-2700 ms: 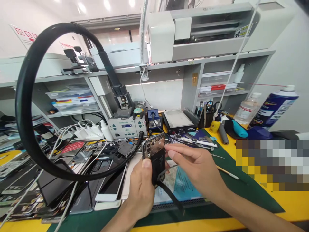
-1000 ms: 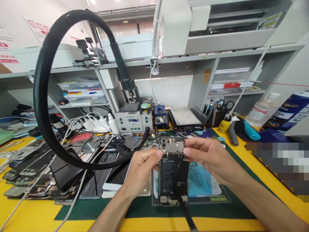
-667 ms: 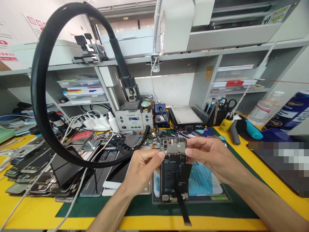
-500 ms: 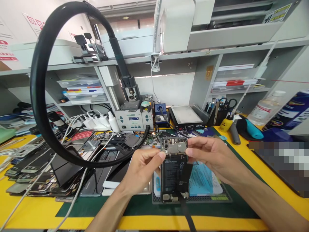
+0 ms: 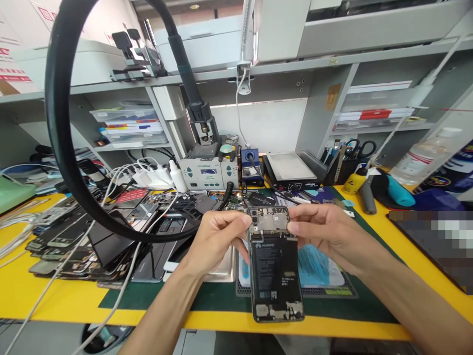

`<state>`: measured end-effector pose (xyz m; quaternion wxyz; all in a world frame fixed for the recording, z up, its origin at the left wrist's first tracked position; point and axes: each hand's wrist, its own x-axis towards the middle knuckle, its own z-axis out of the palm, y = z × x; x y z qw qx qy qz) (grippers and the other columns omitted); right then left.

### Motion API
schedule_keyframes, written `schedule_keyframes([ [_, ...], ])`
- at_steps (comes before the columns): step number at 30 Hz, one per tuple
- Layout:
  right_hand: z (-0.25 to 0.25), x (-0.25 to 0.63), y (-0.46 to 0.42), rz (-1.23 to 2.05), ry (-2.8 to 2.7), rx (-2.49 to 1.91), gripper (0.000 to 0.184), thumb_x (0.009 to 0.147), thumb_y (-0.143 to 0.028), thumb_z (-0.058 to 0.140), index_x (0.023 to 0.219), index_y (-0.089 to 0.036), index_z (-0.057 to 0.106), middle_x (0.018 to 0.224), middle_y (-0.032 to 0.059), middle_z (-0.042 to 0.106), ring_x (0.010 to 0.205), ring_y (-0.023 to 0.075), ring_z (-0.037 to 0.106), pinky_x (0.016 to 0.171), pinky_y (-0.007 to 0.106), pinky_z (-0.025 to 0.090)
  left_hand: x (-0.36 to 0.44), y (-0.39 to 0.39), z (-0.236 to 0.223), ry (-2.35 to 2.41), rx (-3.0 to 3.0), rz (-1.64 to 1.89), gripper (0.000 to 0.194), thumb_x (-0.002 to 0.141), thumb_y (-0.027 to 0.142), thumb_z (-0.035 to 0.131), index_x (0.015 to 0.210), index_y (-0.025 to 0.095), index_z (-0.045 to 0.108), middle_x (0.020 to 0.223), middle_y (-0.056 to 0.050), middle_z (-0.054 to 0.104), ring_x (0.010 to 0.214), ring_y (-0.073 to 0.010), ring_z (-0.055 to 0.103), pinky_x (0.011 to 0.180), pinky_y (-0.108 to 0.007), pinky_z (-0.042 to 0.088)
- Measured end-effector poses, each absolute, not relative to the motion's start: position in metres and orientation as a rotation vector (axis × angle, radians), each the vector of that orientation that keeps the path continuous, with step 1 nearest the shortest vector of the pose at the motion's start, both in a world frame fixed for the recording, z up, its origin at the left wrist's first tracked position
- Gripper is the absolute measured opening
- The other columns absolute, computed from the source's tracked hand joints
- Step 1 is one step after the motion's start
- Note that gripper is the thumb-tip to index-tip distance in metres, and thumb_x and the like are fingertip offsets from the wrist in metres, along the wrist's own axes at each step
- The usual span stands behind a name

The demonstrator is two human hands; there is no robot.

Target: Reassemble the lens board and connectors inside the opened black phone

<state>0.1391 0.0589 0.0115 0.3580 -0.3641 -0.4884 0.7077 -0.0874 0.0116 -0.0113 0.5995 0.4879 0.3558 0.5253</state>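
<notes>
The open phone point(image 5: 275, 266) is up between the two hands, over the green mat point(image 5: 207, 296); the left hand point(image 5: 218, 239) and right hand point(image 5: 325, 234) each pinch a top side, fingers nearly closed. Behind, a black cup point(image 5: 345, 170) holds scissors point(image 5: 364, 148).

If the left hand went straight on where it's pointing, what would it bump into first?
The opened phone, near its cameras; the left hand seems to touch it there. Beyond is probably the right hand, though depth is hard to judge.
</notes>
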Motion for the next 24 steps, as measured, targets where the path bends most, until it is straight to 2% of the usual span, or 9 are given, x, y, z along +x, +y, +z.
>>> schedule_keyframes([
  [9, 0.009, 0.1396, 0.0605, 1.876, -1.235, -0.926, 0.025, 0.066, -0.022, 0.093, 0.085, -0.016, 0.078, 0.077, 0.0028, 0.076, 0.068, 0.0138, 0.069, 0.059, 0.022, 0.06, -0.0862, 0.0129, -0.0128, 0.835, 1.12, 1.247, 0.027, 0.091, 0.03, 0.07, 0.072, 0.012, 0.077, 0.061, -0.003, 0.07, 0.049, -0.0125, 0.067, 0.045, -0.021, 0.059],
  [15, 0.0077, 0.1413, 0.0625, 1.856, -1.222, -0.905, 0.021, 0.068, -0.021, 0.091, 0.085, -0.017, 0.079, 0.078, 0.0025, 0.077, 0.067, 0.013, 0.07, 0.06, 0.021, 0.061, -0.0861, 0.0122, -0.0101, 0.784, 1.111, 1.205, 0.027, 0.094, 0.031, 0.066, 0.087, 0.011, 0.081, 0.068, -0.007, 0.075, 0.055, -0.0145, 0.069, 0.046, -0.023, 0.061],
  [19, 0.0086, 0.1436, 0.0619, 1.846, -1.238, -0.898, 0.021, 0.069, -0.021, 0.091, 0.086, -0.018, 0.08, 0.08, 0.0033, 0.078, 0.069, 0.0134, 0.071, 0.062, 0.021, 0.062, -0.0875, 0.0112, -0.0089, 0.749, 1.113, 1.195, 0.019, 0.087, 0.024, 0.072, 0.099, 0.013, 0.082, 0.075, -0.007, 0.076, 0.055, -0.0145, 0.069, 0.048, -0.025, 0.063],
  [24, 0.0109, 0.1442, 0.0599, 1.806, -1.281, -0.907, 0.022, 0.069, -0.023, 0.091, 0.087, -0.019, 0.08, 0.079, 0.0027, 0.077, 0.069, 0.0133, 0.069, 0.059, 0.021, 0.062, -0.0867, 0.0113, -0.0106, 0.778, 1.13, 1.194, 0.018, 0.085, 0.016, 0.069, 0.098, 0.012, 0.081, 0.082, -0.007, 0.076, 0.053, -0.0128, 0.067, 0.047, -0.024, 0.062],
])
